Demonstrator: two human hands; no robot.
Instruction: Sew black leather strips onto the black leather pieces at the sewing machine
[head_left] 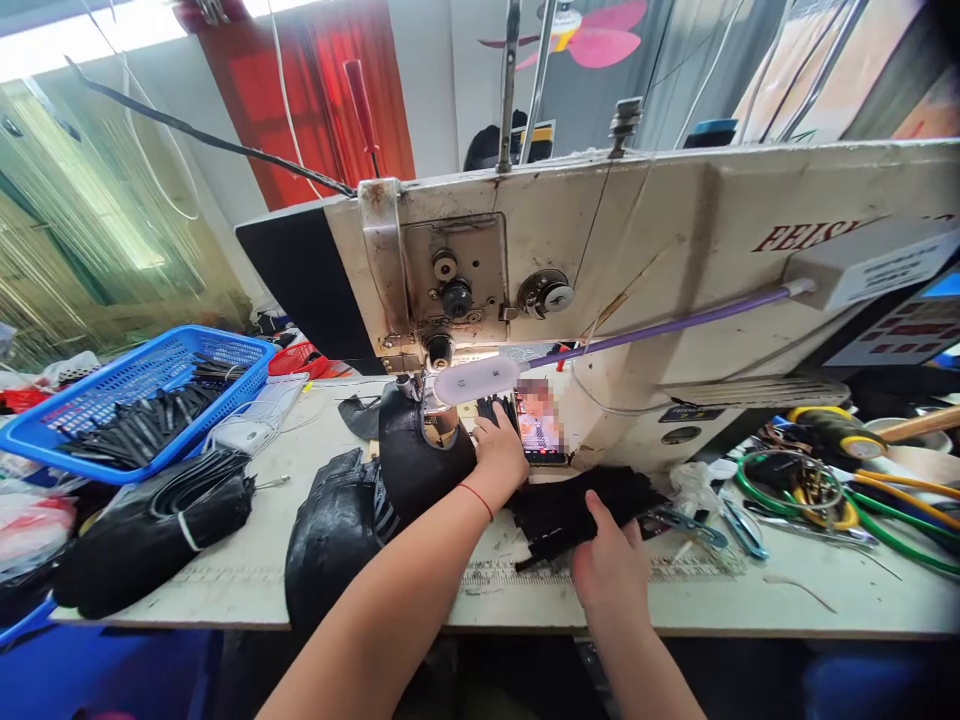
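Observation:
A cream industrial sewing machine (675, 260) stands across the table. My left hand (499, 452), a red thread on its wrist, is closed on a black leather piece (416, 450) under the needle area. My right hand (611, 565) rests on a pile of small black cut pieces (577, 505) in front of the machine; its thumb sticks up and its fingers curl down onto the pile. A phone with a lit screen (541, 430) leans against the machine just beyond my left hand.
A blue basket (112, 390) of black strips sits at the left, with black bundles (150, 525) before it. Scissors (739, 525), green cord (885, 520) and spools lie at the right. A small lamp (480, 380) on a purple arm hangs over the needle.

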